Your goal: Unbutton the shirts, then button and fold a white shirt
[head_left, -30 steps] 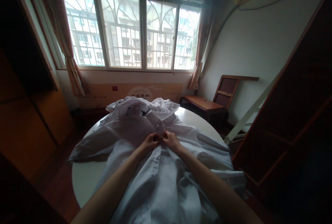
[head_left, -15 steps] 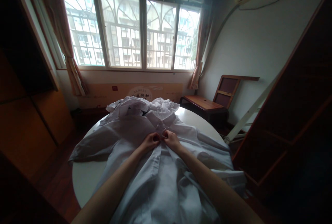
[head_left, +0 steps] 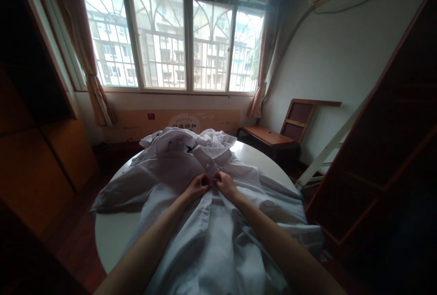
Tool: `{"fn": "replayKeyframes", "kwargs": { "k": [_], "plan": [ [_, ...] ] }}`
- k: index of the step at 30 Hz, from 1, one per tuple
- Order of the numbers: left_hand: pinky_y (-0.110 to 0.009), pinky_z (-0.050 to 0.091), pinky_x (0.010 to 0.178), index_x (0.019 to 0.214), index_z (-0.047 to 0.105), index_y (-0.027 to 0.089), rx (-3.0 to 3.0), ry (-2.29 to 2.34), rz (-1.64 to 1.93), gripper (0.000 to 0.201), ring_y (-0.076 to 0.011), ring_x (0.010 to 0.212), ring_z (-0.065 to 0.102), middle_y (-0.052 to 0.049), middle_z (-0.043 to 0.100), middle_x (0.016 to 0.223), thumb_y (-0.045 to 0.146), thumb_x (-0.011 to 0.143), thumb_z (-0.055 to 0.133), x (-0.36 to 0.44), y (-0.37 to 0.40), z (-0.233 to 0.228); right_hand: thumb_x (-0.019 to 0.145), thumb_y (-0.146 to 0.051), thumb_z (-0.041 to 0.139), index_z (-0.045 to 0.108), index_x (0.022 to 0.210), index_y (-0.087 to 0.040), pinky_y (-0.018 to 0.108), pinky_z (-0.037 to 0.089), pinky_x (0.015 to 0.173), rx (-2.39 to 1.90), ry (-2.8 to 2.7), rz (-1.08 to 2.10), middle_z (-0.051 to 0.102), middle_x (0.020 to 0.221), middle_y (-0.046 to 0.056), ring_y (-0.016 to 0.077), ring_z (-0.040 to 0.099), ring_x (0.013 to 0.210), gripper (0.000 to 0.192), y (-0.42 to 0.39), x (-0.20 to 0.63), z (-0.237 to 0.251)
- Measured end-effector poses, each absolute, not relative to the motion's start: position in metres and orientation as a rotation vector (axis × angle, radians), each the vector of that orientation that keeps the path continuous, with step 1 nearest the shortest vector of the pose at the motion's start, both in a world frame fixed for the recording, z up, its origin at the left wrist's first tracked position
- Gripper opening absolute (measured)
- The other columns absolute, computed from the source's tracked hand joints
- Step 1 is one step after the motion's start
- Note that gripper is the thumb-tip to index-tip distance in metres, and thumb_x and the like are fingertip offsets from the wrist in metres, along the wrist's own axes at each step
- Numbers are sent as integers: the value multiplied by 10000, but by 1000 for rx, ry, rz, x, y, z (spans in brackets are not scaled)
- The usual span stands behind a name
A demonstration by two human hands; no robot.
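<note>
A wide barred window (head_left: 170, 40) is filling the far wall, with curtains (head_left: 92, 81) hanging at both ends. Below it a round white counter (head_left: 109, 236) is carrying a white shirt (head_left: 211, 240) — the shirt is lying spread front-up across most of the top, its collar (head_left: 215, 147) pointing toward the window and one sleeve draping over the left rim. A crumpled heap of white cloth (head_left: 170, 138) is sitting just beyond the collar. A wooden chair (head_left: 273, 135) is standing near the right wall. The left hand (head_left: 197, 187) and right hand (head_left: 224, 184) are meeting at the shirt's front strip just below the collar — both are closed, pinching the fabric edges, knuckles nearly touching.
</note>
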State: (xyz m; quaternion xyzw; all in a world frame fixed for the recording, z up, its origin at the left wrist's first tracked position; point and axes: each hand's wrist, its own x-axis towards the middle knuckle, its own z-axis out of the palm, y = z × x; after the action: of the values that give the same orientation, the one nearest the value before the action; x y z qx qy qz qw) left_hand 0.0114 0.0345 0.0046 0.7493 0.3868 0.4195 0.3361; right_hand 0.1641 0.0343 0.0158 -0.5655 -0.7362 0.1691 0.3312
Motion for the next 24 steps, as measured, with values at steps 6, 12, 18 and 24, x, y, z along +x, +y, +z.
{"fn": "replayKeyframes", "kwargs": {
  "k": [6,12,18,24],
  "plan": [
    [-204,355,563,639,531,120,1941,998,1102,54,-96,581,451,18,519,607,152,630,574,12,34,5,727,-157,529,570,833,-139,248,394,733,-1514,-1979,388,620,881,74,172,555,817,116,34,165,14],
    [-205,352,562,623,528,121,1926,1006,1097,69,-92,571,442,24,506,593,167,634,579,12,34,5,717,-171,560,612,820,-142,236,399,718,-1516,-1981,441,639,876,60,164,570,807,119,32,165,17],
    [-199,342,550,608,521,124,1910,1031,1098,69,-86,561,430,33,493,579,159,614,579,11,34,5,721,-177,564,650,805,-131,232,408,688,-1478,-1958,493,662,835,66,165,589,766,129,31,164,19],
    [-201,342,555,609,516,129,1916,1065,1101,40,-93,571,443,29,508,588,133,607,556,11,36,3,721,-190,567,669,775,-130,230,410,670,-1373,-1966,498,668,796,66,164,593,734,130,34,164,14]
  ]
}}
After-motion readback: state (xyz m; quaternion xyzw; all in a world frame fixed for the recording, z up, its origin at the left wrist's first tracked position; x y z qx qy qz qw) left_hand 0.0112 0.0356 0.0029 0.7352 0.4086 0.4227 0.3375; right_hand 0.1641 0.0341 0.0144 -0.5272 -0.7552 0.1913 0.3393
